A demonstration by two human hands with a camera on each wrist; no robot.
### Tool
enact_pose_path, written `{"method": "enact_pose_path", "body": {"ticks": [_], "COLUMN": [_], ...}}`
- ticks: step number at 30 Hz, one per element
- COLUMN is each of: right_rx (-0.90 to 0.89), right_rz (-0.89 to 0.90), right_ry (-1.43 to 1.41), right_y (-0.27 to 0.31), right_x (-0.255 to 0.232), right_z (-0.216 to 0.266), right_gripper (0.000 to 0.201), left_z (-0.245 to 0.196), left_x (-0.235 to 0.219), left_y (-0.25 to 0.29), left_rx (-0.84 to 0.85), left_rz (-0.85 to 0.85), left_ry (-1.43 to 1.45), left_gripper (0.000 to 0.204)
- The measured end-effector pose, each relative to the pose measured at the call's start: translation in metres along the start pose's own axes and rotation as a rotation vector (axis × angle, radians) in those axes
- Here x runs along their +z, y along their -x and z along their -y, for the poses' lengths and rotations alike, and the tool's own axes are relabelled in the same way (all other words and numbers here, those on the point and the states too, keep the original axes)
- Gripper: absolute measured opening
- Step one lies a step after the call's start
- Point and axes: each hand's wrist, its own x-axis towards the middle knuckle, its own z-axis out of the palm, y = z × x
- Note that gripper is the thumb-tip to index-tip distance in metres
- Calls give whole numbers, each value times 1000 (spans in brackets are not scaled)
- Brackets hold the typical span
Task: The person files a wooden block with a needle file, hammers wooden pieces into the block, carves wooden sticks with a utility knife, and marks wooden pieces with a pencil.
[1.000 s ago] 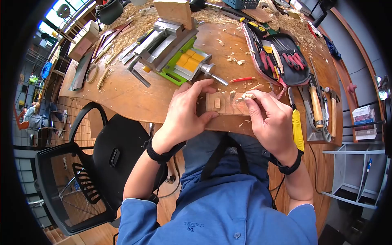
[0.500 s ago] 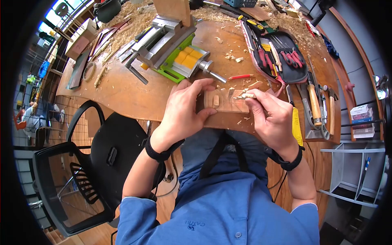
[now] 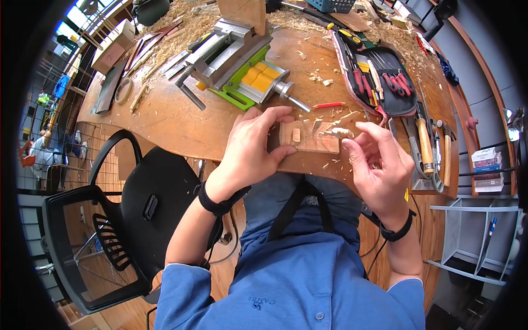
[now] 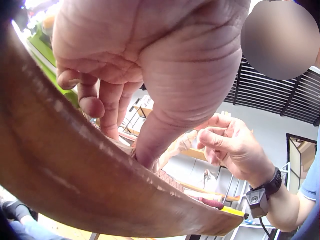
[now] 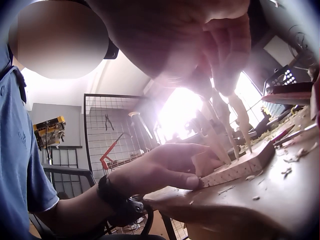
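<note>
A small flat wooden block (image 3: 319,144) lies close to the table's front edge. My left hand (image 3: 250,144) holds its left end, thumb at the near side and fingers at the far side. Several thin carved wooden sticks (image 5: 242,121) stand up from the block in the right wrist view. From above, the pale, rough-cut top of one stick (image 3: 342,132) shows at the block's right part, and a short rectangular stub (image 3: 296,135) at its left. My right hand (image 3: 385,165) is just right of that pale stick, its thumb and forefinger parted with nothing between them.
Behind the block stands a metal vise (image 3: 220,60) with a green and yellow base. A red pencil (image 3: 329,105), an open tool case (image 3: 385,80) and a wooden-handled tool (image 3: 424,137) lie to the right. Wood shavings (image 3: 181,38) cover the back; a black chair (image 3: 159,181) stands at left.
My right thumb and forefinger have let go of the pale carved stick, and the hand has moved to the right. My left hand keeps its hold on the block.
</note>
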Motion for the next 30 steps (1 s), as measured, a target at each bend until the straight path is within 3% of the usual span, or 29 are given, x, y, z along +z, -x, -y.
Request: {"method": "enact_pose_path", "body": {"ticks": [1, 3, 6, 19, 21, 30], "right_rx": [1, -349, -371, -314, -234, -278], "right_rz": [0, -10, 70, 227, 302, 278], "right_ry": [0, 323, 481, 321, 306, 287], "right_y": [-5, -15, -20, -33, -36, -32], "right_x": [-1, -6, -12, -5, -7, -3], "right_z": [-2, -7, 3, -8, -5, -5], "right_gripper": [30, 32, 30, 21, 21, 15], "left_z": [0, 1, -1, -1, -1, -4], "left_x": [0, -1, -3, -2, -2, -3], "left_y": [0, -1, -1, -1, -1, 0], "left_rx": [0, -21, -10, -20, 22, -32], "left_rz": [1, 41, 41, 44, 8, 50], "left_ry": [0, 14, -15, -16, -34, -52], "left_gripper": [71, 71, 71, 67, 65, 65]}}
